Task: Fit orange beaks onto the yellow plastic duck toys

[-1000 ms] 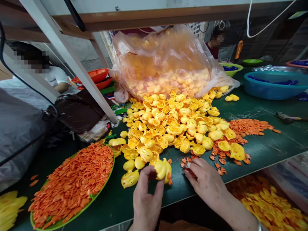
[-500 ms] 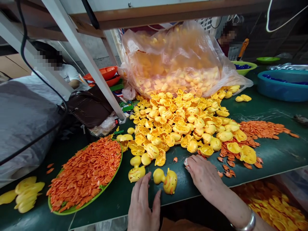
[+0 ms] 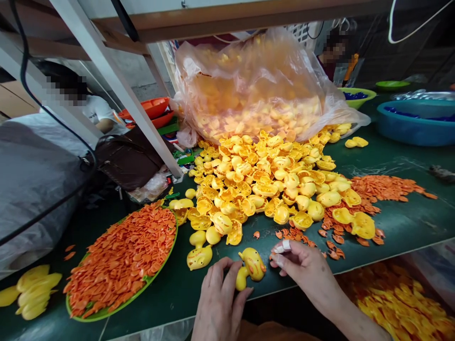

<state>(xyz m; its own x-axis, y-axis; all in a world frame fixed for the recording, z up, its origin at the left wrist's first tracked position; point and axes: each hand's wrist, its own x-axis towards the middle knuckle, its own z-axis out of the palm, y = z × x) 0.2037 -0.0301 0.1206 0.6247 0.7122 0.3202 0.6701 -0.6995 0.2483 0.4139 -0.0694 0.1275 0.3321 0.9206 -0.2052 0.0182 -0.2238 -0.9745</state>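
On the green tabletop (image 3: 398,222), at twelve o'clock, one clear bag (image 3: 259,80) spills yellow shells; one green tray (image 3: 106,310) of orange beaks lies at nine. Left hand (image 3: 218,303), fingers curled, grips one yellow duck (image 3: 250,267); right hand (image 3: 305,270) pinches, contents unclear.
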